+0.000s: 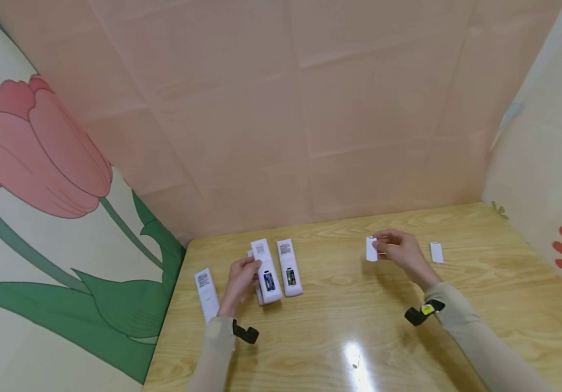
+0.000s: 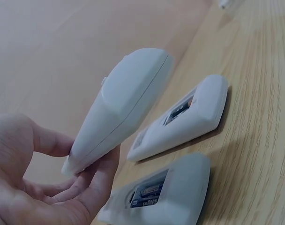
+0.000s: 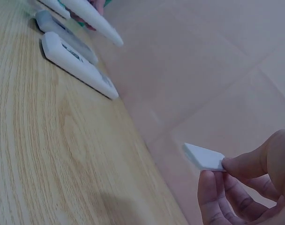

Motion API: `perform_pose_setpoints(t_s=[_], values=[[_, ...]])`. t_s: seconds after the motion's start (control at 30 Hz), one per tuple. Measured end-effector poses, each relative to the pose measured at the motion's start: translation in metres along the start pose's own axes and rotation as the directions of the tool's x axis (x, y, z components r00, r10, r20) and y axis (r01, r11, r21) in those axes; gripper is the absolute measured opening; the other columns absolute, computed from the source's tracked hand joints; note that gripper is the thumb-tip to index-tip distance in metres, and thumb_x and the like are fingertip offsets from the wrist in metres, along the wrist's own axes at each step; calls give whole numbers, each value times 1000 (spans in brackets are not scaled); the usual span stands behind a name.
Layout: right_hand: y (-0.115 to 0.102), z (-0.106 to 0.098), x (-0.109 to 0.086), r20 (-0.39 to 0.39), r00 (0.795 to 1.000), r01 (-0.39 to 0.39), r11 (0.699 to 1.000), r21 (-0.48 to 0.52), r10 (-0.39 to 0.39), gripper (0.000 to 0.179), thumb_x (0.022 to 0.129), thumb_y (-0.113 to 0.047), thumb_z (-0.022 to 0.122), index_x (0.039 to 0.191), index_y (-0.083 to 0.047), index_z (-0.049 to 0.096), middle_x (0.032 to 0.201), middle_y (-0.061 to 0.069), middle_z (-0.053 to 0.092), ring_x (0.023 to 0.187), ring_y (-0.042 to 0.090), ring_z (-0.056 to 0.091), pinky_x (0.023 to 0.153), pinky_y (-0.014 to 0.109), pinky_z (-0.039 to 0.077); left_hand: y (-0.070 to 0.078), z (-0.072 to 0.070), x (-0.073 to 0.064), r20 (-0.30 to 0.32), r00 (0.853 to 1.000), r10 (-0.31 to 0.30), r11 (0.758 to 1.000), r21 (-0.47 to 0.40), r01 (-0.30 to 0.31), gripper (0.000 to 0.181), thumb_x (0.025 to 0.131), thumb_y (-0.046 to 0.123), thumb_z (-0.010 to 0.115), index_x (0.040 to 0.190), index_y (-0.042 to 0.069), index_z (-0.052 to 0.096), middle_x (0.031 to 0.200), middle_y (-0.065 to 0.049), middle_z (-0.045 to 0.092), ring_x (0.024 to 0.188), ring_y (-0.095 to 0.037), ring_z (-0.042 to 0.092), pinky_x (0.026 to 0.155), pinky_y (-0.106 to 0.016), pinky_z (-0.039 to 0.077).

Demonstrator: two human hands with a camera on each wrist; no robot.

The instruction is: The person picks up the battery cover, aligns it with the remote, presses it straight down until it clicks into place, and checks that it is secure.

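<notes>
My left hand (image 1: 240, 280) grips a white remote control (image 1: 263, 256) by its narrow end, raised over the table with its back toward the head camera. Batteries show in its uncovered compartment. Beneath it, mostly hidden in the head view, lies another white remote (image 2: 182, 192) with blue batteries exposed. Just right of these rests a third remote (image 1: 285, 250), its battery compartment uncovered too. My right hand (image 1: 400, 250) pinches a small white battery cover (image 3: 206, 158) between thumb and fingers, held up above the table well to the right of the remotes.
A second white battery cover (image 1: 436, 252) lies on the wooden table (image 1: 329, 310), right of my right hand. Another remote (image 1: 206, 291), its back plain and covered, lies at the far left beside my left wrist. A pinkish sheet (image 1: 310, 136) hangs behind the table; flower-printed walls flank it.
</notes>
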State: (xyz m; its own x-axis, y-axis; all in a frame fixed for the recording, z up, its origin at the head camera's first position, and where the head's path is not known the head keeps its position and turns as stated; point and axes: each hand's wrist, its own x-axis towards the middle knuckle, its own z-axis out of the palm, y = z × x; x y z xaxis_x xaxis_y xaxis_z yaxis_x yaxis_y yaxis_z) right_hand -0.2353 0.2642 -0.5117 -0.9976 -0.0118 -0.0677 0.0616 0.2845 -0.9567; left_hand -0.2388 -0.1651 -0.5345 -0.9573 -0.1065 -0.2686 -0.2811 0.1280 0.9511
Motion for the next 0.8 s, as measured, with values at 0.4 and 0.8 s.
perform_pose_setpoints(t_s=[0.4, 0.8], values=[[-15, 7, -4, 24, 998, 49, 997, 57, -50, 39, 106, -15, 67, 139, 5, 61, 119, 20, 65, 95, 11, 69, 87, 34, 65, 9, 11, -3, -4, 1000, 9, 999, -32, -9, 52, 105, 24, 66, 146, -7, 57, 116, -18, 72, 88, -18, 66, 75, -27, 60], [-36, 17, -12, 32, 995, 96, 994, 47, -97, 36, 106, -13, 68, 136, 6, 64, 114, 19, 66, 92, 11, 69, 86, 34, 66, 15, 29, -2, -3, 1000, 18, 998, -57, -18, 51, 103, 23, 68, 142, -8, 59, 111, -16, 73, 84, -16, 65, 70, -25, 59]])
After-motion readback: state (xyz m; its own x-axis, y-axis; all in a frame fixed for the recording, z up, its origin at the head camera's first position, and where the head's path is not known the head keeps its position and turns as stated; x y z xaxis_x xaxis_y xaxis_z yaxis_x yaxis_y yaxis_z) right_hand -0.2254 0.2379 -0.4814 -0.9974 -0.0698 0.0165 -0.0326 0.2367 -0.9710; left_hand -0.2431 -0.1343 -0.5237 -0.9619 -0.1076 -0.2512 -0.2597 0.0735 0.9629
